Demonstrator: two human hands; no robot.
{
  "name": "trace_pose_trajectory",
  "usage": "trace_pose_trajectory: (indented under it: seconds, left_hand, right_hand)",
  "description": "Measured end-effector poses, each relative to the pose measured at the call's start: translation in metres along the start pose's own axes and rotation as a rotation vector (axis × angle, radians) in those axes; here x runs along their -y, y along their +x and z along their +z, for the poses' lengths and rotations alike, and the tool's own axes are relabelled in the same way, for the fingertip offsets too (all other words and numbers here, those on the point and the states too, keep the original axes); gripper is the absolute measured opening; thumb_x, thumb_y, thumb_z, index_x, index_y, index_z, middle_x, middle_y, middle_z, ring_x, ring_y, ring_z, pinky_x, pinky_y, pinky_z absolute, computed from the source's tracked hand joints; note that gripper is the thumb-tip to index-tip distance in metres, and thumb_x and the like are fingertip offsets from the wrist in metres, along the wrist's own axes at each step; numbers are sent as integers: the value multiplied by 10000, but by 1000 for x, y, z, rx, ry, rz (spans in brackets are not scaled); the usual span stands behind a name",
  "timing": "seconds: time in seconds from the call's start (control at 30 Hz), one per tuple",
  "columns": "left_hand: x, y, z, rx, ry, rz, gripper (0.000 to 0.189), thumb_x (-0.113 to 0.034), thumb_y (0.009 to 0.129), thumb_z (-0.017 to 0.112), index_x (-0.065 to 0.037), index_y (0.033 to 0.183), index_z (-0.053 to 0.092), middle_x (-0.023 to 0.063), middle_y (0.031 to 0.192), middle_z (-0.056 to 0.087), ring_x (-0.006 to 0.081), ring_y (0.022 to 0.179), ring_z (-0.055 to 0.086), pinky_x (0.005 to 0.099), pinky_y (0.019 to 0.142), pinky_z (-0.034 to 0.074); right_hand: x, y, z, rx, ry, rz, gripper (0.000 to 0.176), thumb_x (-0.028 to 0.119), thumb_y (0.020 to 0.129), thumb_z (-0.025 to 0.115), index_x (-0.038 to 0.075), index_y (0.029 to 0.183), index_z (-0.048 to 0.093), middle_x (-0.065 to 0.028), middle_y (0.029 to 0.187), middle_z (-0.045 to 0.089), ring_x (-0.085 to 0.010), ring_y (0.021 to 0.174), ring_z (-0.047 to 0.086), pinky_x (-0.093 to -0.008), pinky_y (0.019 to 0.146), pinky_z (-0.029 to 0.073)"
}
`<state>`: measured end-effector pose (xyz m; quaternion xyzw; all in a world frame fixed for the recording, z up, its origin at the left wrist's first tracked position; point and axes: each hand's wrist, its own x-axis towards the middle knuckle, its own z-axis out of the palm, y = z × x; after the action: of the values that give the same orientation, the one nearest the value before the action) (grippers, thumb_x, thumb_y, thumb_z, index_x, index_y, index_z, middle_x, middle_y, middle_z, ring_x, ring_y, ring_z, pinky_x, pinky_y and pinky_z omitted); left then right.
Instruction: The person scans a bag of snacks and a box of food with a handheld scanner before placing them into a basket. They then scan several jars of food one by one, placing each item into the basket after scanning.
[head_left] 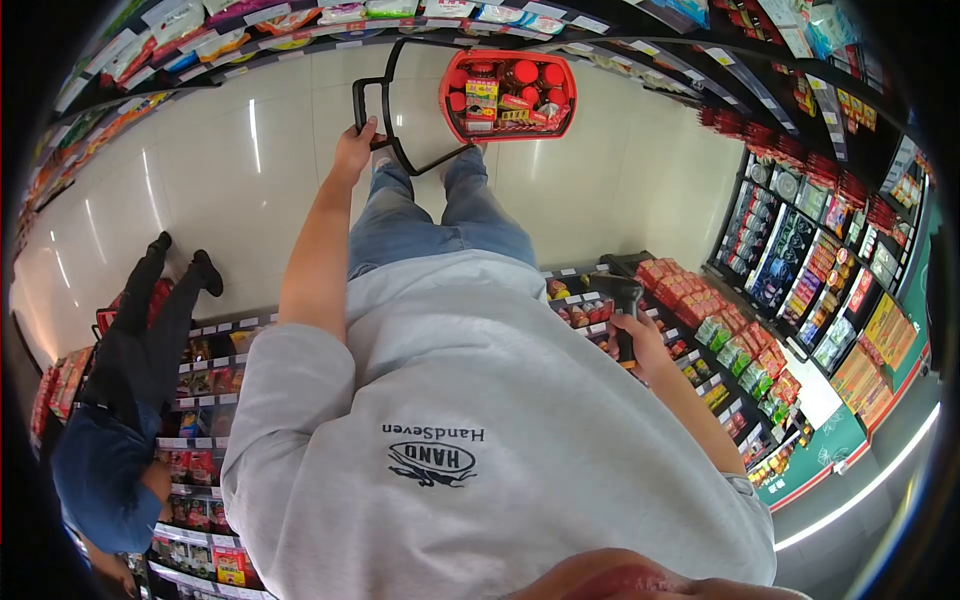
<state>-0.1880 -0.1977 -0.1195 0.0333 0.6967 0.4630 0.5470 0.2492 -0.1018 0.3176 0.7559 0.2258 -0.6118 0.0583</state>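
Evidently the red basket [508,95] beyond my fingers, full of jars, is heavy, so my left hand [352,150] wraps its stiff black handle [357,105]. My right hand [640,340] grips a hard black scanner [625,300].

The left hand [355,140] is closed round the handle [372,100]. The basket [447,100] sits just right of that hand, slightly ahead of it, with jars and packets [523,75] inside. The right hand [642,338] grips what may be a scanner [622,300], just before a low shelf [580,308]. Stocked shelves [790,250] run right of that hand. Well left of the left hand, and behind it, another person [130,400] stands beside a rack [205,400].
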Motion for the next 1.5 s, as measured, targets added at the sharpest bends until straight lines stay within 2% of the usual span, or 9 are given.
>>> trace_pose_trajectory:
  seconds: [0.6,0.7,0.77,0.8,0.87,1.03,1.13,1.3,1.5]
  left_hand:
    - [-36,-10,-146,-276,115,-118,423,-400,990,642,17,1047,609,99,959,674,220,970,711,342,793,600]
    - [-43,5,-193,-333,680,-137,509,-373,954,658,51,1222,573,159,1049,694,264,990,695,383,853,567]
    - [-28,-1,-181,-824,1239,116,604,-317,903,666,54,1338,472,257,1181,631,373,1111,625,459,966,494]
    - [-45,-14,-148,-971,1435,183,625,-301,903,666,42,1375,441,270,1199,607,392,1161,592,477,1004,465]
    - [-58,-24,-90,-783,1468,364,598,-263,886,695,49,1345,470,260,1189,590,399,1198,562,485,1011,460]
    - [23,32,80,-33,1163,356,417,-210,919,687,-70,1300,598,145,1234,645,334,1190,587,437,1014,484]
    - [73,99,195,139,1228,780,441,-281,929,670,-40,1294,615,168,1222,646,361,1169,595,466,1007,484]
    - [116,194,337,129,1600,618,596,-511,862,683,-55,1242,634,158,1251,607,365,1123,611,475,1000,490]
    - [135,268,358,360,1666,194,554,-467,899,636,-49,1262,627,192,1274,651,374,1170,623,466,991,494]
  right_hand:
    - [2,70,-59,54,-12,77,198,179,899,653,83,1025,534,-38,798,575,-146,542,566,-297,462,464]
    - [7,107,-70,74,-49,91,199,163,888,676,87,1038,571,-24,770,578,-138,536,567,-294,466,459]
    - [9,135,-80,118,-40,126,211,167,889,675,87,1059,580,-21,770,577,-133,538,567,-292,468,459]
    - [10,152,-83,150,-43,138,226,171,889,675,87,1080,589,-18,770,577,-128,540,567,-290,469,459]
    - [3,191,-93,162,-43,170,268,181,892,673,87,1129,591,-18,770,576,-124,547,571,-287,477,462]
    - [-15,283,-95,213,-27,193,242,152,894,671,63,1104,590,-38,780,594,-137,554,579,-285,492,466]
    - [-33,336,-90,245,19,206,232,149,895,687,58,1076,575,-40,778,596,-132,561,585,-289,494,470]
    - [-55,380,-74,261,129,210,261,159,904,673,38,1105,559,-45,798,593,-131,566,585,-272,480,459]
    - [-77,378,-84,252,274,239,190,143,898,675,47,1010,556,-58,794,598,-148,577,593,-282,506,467]
